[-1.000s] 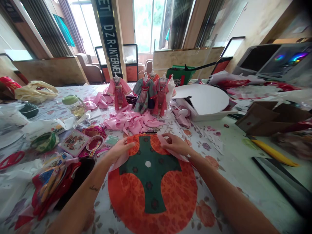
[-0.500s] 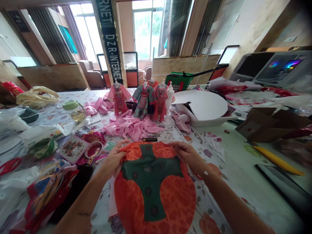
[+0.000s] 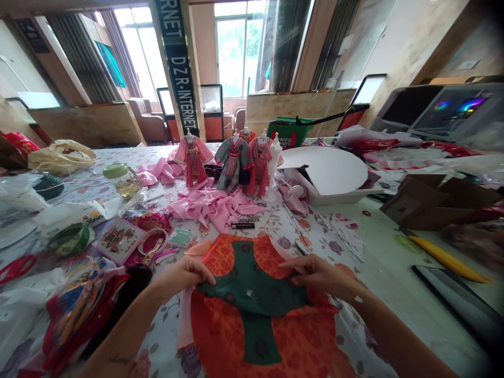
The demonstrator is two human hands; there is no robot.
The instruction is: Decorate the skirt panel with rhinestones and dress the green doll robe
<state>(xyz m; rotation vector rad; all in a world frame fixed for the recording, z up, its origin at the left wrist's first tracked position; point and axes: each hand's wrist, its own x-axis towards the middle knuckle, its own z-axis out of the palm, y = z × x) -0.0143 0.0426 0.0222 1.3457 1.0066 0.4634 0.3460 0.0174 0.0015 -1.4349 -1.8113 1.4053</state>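
A dark green cross-shaped fabric piece [image 3: 258, 294] lies over an orange patterned cloth [image 3: 220, 331] at the table's near side. My left hand [image 3: 185, 273] pinches the left arm of the green piece between thumb and fingers. On the other side, my right hand [image 3: 321, 273] grips its upper right part, the fingertips pressed together. The green piece sags in folds between both hands. Part of a pale pink cloth [image 3: 185, 320] shows under the orange one at the left. Just beyond the cloth lies a small black stick-like item [image 3: 243, 226].
Dressed miniature forms [image 3: 232, 163] stand behind a heap of pink fabric [image 3: 212, 205]. Left are a lidded jar [image 3: 122, 181], green tape roll [image 3: 71, 239] and red scissors handles [image 3: 18, 268]. Right are a white round board [image 3: 326, 170], cardboard box [image 3: 437, 202] and dark-framed tablet [image 3: 460, 304].
Both hands have come nearer to me, from the cloth's far edge to the green piece's side arms. The orange cloth's far edge now lies uncovered, and the green piece is more folded.
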